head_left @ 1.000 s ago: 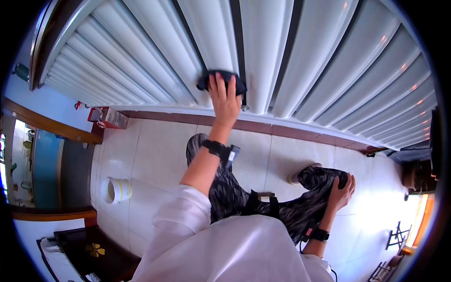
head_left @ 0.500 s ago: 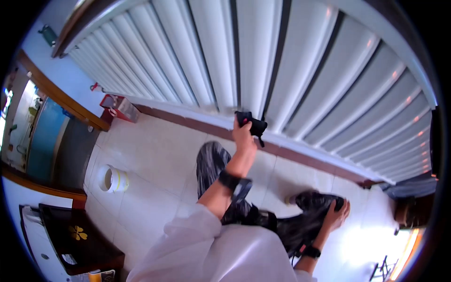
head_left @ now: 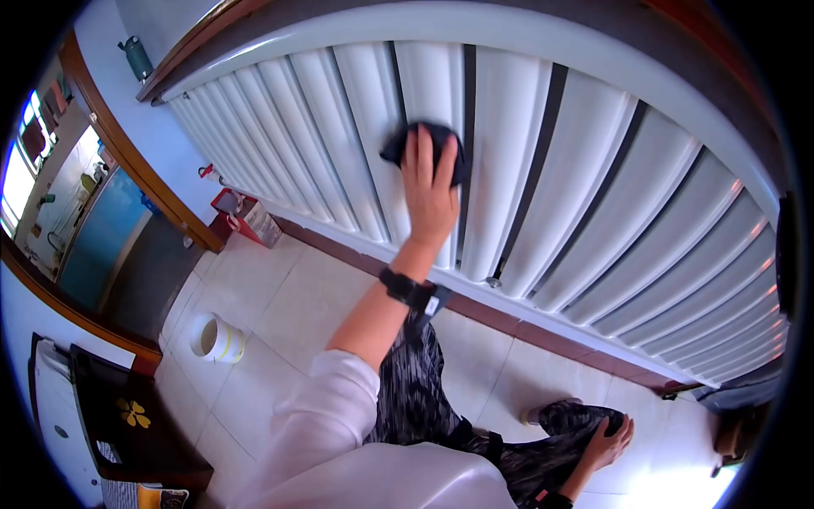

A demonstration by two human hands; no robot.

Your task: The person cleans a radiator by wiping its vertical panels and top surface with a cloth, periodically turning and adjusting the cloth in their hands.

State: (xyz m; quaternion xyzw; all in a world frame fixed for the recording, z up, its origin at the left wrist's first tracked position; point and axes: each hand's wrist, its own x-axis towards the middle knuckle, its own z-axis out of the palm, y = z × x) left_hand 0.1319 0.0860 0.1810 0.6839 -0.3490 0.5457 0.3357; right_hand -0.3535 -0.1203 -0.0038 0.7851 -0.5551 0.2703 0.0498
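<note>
My left hand [head_left: 431,182] presses a dark cloth [head_left: 439,144] against the front of a white radiator [head_left: 509,161], about midway up its vertical columns. Its fingers lie over the cloth, which sticks out on both sides of them. My right hand [head_left: 609,444] rests on my bent right knee [head_left: 585,422], fingers stretched along the patterned trouser leg. Nothing shows in that hand. A black band [head_left: 415,293] is round my left wrist.
A white bucket [head_left: 219,338] stands on the tiled floor [head_left: 280,318] to the left. Beside the radiator's left end is a red and grey box [head_left: 248,219]. A dark cabinet [head_left: 136,424] with a gold flower stands lower left, below an open doorway.
My left hand has moved up the radiator from near its bottom edge, the dark cloth now spread under its fingers. My right hand stays on the knee. The view has shifted.
</note>
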